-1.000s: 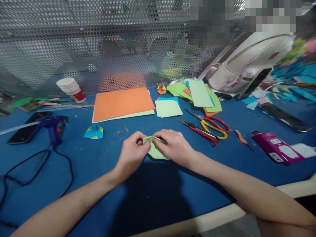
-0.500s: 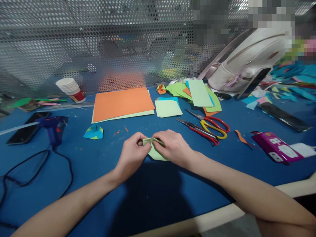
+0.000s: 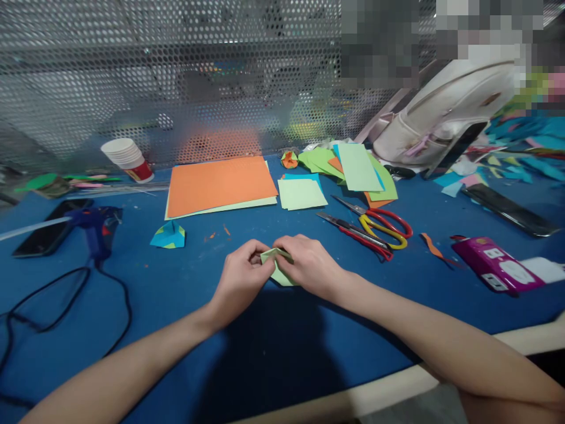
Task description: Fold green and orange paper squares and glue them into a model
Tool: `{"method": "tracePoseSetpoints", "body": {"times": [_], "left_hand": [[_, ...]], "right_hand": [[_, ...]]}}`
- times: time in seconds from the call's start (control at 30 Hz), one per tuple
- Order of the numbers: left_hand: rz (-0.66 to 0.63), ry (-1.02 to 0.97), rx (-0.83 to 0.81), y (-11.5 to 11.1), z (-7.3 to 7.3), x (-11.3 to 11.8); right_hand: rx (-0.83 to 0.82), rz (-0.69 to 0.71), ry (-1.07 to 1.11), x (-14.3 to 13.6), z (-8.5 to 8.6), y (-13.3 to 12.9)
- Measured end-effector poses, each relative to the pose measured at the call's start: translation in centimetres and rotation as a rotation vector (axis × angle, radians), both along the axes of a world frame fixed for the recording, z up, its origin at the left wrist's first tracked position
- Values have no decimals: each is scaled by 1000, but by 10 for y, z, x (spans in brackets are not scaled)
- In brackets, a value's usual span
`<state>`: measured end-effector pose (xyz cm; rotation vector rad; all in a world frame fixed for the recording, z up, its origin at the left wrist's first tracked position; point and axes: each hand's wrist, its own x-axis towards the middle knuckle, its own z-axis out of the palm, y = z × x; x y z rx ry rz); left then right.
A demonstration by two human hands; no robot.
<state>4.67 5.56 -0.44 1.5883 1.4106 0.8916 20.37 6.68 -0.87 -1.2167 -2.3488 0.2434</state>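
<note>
A piece of pale green paper is pinched between my two hands, low over the blue table, with a fold along its upper edge. My left hand closes thumb and fingers on its left side. My right hand grips the fold from the right, thumb pressed on the near face. The thumbs nearly meet at the middle, and the fingertips behind the paper are hidden. Left of my hands sits a folded blue and green paper piece. Beyond my right hand lie scissors and a red utility knife.
Orange sheets, pale green squares and a paper pile lie along the mesh panel. A blue glue gun with a looping cord lies left, near stacked paper cups. A purple power strip lies right.
My left hand has shifted slightly right, closer to my right hand. Less of the pale green paper shows between them; both hands keep their grip on it.
</note>
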Motion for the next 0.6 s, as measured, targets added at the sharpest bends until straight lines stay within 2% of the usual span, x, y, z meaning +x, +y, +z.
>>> {"method": "tracePoseSetpoints", "body": {"times": [0.27, 0.6], "left_hand": [[-32, 120, 159, 0, 4, -2], [-72, 161, 140, 1, 7, -4]], "right_hand": [[-44, -14, -8, 0, 0, -1], [-82, -24, -39, 2, 3, 0]]}}
